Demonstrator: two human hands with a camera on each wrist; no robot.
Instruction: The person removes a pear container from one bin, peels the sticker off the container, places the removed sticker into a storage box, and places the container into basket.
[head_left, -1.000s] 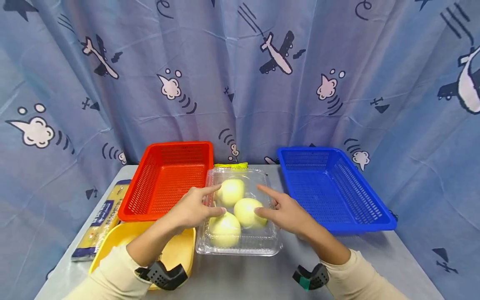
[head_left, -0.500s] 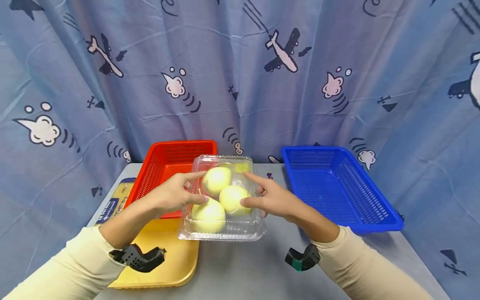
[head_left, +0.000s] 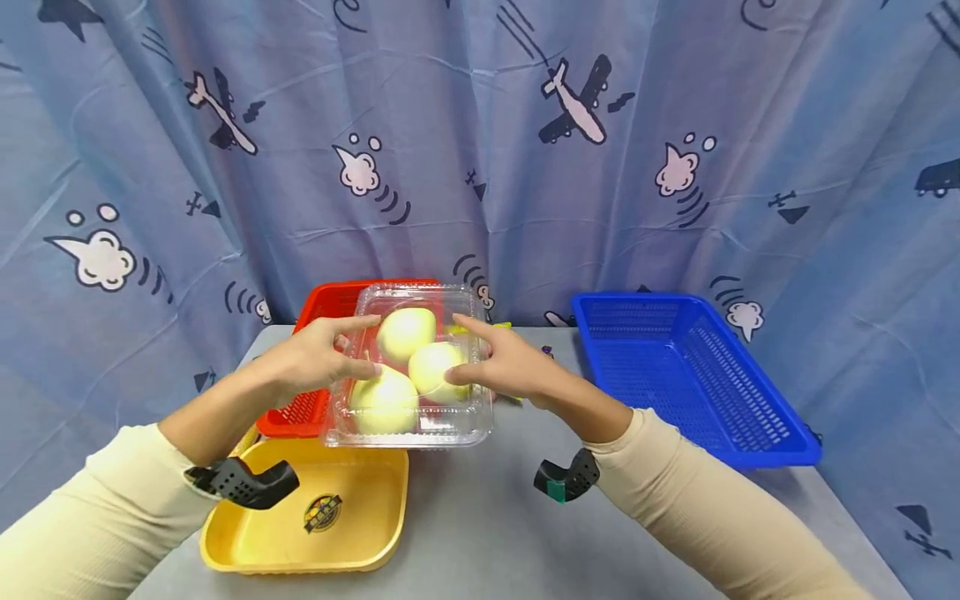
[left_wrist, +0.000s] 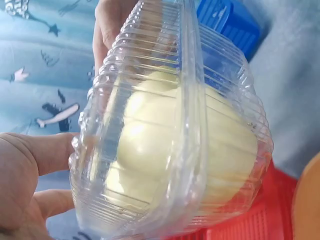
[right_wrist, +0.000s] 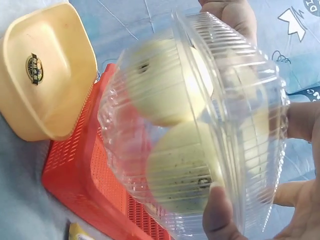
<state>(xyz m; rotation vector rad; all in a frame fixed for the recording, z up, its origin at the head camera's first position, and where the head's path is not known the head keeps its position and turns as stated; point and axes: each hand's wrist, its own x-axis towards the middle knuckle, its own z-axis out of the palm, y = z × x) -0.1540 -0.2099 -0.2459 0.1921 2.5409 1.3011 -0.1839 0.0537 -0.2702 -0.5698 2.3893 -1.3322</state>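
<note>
A clear plastic clamshell box (head_left: pixel 450 427) with three pale yellow round fruits (head_left: pixel 384 402) inside is held up between both hands, its lid closed. My left hand (head_left: pixel 306 360) grips its left side, thumb and forefinger over the lid's edge. On the right side my right hand (head_left: pixel 506 362) grips it the same way; in the right wrist view, its thumb (right_wrist: pixel 218 207) presses near the seam. A dark spot marks the end of each of two fruits (right_wrist: pixel 167 82) there. In the head view the box overlaps the red basket (head_left: pixel 302 414), partly covering it.
A yellow basin (head_left: pixel 360 517) with a round label stands at the front left, before the red basket. At the back right is a blue basket (head_left: pixel 675 392). A small purple thing (head_left: pixel 547 350) lies at the back of the grey table (head_left: pixel 480 517). A patterned curtain (head_left: pixel 480 167) hangs behind.
Both hands have lifted the box of fruits off the table and carried it left, over the red basket's area. More of the yellow basin and the table now shows.
</note>
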